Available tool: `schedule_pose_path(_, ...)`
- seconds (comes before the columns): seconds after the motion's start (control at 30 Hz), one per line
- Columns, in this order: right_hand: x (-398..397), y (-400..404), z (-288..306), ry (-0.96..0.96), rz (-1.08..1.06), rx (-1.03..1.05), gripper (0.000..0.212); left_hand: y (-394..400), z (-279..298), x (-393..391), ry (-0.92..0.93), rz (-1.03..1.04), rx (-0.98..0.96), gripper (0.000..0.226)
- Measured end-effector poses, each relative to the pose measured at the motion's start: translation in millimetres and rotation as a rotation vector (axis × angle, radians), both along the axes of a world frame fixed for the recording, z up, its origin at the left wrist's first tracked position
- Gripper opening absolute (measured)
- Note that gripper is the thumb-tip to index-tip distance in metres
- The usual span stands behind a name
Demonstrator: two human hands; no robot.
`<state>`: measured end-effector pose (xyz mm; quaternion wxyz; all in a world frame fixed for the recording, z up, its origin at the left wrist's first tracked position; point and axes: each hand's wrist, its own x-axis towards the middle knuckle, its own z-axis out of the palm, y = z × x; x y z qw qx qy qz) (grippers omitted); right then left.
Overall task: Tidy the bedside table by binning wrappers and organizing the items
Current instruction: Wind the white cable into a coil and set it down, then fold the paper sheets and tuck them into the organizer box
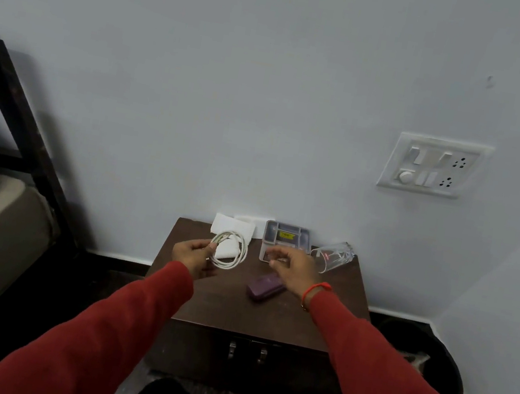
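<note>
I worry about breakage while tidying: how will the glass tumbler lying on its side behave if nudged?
The glass tumbler lies on its side near the table's back right corner, so it would probably roll. Clear glass, likely fragile and somewhat slippery.

Worktop (216, 306) front half is bare, open approach from the near edge. Back row along the wall is crowded: white papers (234, 224), grey organiser tray (286, 237), tipped glass (333, 255) at right rear. Purple case (265, 288) sits mid-right. Bed frame (20, 122) closes the left side; dark bin (430, 363) stands right of the worktop.
</note>
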<state>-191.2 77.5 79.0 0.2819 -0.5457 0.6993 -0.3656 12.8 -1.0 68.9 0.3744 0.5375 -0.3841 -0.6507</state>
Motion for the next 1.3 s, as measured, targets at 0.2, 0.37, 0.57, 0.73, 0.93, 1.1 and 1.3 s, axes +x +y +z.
schedule_pose_path(0.2, -19.4, -21.3, -63.4, 0.359, 0.096, 0.185, 0.042, -33.4, -53.8, -7.6, -0.069, 0.082, 0.102, 0.03)
schedule_pose_path(0.37, -24.3, -33.4, -106.7, 0.529, 0.149, 0.344, 0.056, -57.6, -88.4, -23.8, -0.091, 0.122, 0.17, 0.029)
schedule_pose_path(0.57, -29.1, -47.9, -131.3, 0.589, 0.115, 0.338, 0.046, -76.5, -119.9, -32.4, -0.116, 0.116, 0.234, 0.027)
schedule_pose_path(0.73, -29.6, -56.2, -136.8, 0.6, 0.064, 0.29, 0.04, -83.8, -135.3, -32.7, -0.105, 0.112, 0.263, 0.019)
schedule_pose_path(0.93, -32.0, -59.7, -137.6, 0.59, 0.053, 0.274, 0.039, -81.7, -145.5, -34.7, -0.149, 0.069, 0.302, 0.012)
schedule_pose_path(1.1, -31.3, -58.5, -136.5, 0.62, 0.028, 0.199, 0.04, -83.3, -149.3, -31.6, -0.161, 0.05, 0.286, 0.007)
schedule_pose_path(1.3, -15.1, -77.8, -125.0, 0.53, 0.032, -0.026, 0.022, -89.1, -151.6, -19.2, -0.195, 0.184, 0.198, 0.01)
